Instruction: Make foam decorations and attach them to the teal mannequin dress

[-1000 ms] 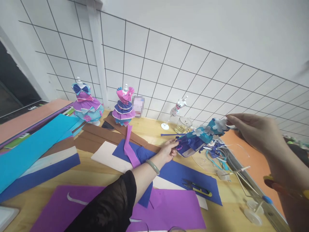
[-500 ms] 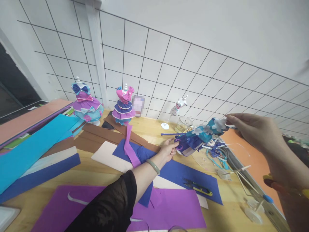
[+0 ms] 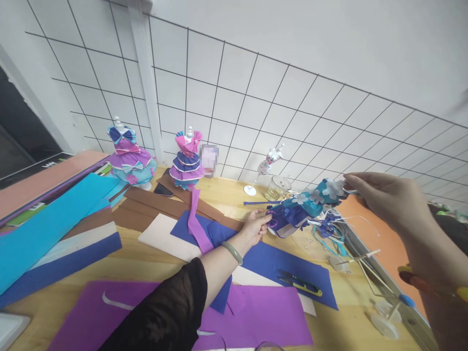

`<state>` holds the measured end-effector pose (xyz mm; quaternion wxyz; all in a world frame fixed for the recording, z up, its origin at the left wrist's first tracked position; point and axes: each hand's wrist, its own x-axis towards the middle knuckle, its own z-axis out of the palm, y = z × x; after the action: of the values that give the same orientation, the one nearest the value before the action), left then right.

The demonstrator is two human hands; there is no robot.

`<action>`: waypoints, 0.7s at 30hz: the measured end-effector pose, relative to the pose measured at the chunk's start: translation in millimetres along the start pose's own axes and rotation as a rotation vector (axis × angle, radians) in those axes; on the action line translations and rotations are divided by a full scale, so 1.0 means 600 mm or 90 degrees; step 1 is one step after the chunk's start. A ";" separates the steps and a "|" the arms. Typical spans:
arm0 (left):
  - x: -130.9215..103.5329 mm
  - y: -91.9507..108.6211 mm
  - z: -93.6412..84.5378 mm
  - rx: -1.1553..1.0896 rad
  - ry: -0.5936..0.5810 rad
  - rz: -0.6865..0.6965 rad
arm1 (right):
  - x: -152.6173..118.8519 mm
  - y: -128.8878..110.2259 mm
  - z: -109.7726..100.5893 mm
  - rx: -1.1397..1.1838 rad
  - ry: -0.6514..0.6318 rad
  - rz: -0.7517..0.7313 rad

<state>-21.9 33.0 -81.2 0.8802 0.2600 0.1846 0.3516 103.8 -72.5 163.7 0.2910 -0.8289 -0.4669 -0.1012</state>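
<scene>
A miniature dress form in a teal and dark blue paper dress lies tilted above the table, white flowers running along its upper part. With my left hand I grip the skirt's lower end, fingers closed at its edge. My right hand pinches the upper end, by the neck; the fingers hide the exact hold. Under my left forearm are dark blue paper and purple paper. Yellow-handled thread snips rest on the blue sheet.
Two dressed miniature forms, one with bows and one with tiered ruffles, stand at the back left. A bare form and a glass jar stand behind my hands. Ribbon scraps and stick stands are at right.
The dress's upper end and my right hand have shifted very slightly, with the dress turned a touch. My left hand keeps its hold in nearly the same place.
</scene>
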 end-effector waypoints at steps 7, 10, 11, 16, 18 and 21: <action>-0.006 0.001 0.004 0.039 -0.060 0.013 | 0.002 0.002 0.004 0.014 0.014 -0.011; -0.008 0.003 0.004 0.056 -0.080 0.015 | 0.003 0.003 0.003 0.022 0.016 -0.010; -0.008 0.003 0.004 0.061 -0.082 0.015 | 0.002 0.003 0.003 0.020 0.016 -0.007; -0.006 0.000 0.004 0.078 -0.072 0.007 | 0.003 0.003 0.003 0.022 0.011 0.003; -0.005 -0.002 0.004 0.077 -0.068 0.010 | 0.004 0.005 0.005 0.023 0.013 0.004; -0.003 -0.004 0.004 0.075 -0.059 0.016 | 0.005 0.008 0.006 0.026 0.014 0.005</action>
<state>-20.8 29.6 -80.7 0.8666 0.3296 0.1610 0.3385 108.9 -69.8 160.3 0.3137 -0.8233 -0.4624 -0.0999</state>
